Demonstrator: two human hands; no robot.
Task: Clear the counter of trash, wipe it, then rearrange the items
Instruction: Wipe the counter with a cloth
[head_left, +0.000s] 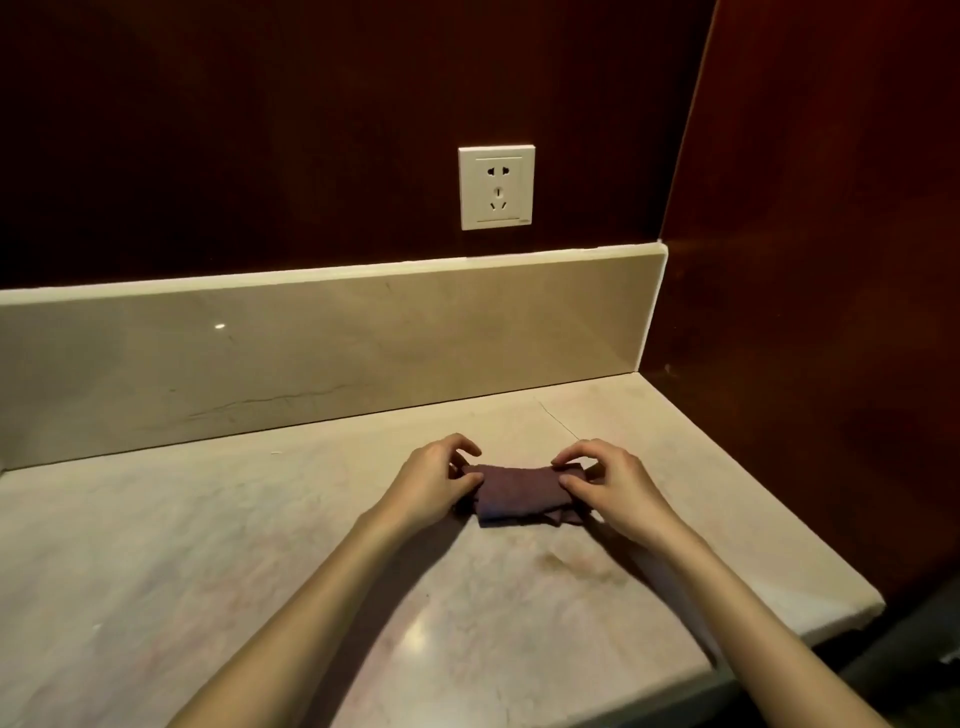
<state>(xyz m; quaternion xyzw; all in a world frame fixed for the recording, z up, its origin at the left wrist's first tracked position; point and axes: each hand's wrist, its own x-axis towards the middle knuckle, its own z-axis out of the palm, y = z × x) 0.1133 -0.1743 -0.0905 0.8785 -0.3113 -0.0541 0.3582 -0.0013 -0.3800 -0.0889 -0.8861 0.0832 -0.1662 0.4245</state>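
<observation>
Both hands pinch the folded purple cloth (514, 493) on the counter (208, 545): left hand (434, 480) at its left end, right hand (613, 488) at its right.

Cloth (519, 492) on counter (208, 545) between both hands, socket (496, 187) behind.

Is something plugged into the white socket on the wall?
No, the white socket shows bare holes, with no plug or cord in it.
</observation>
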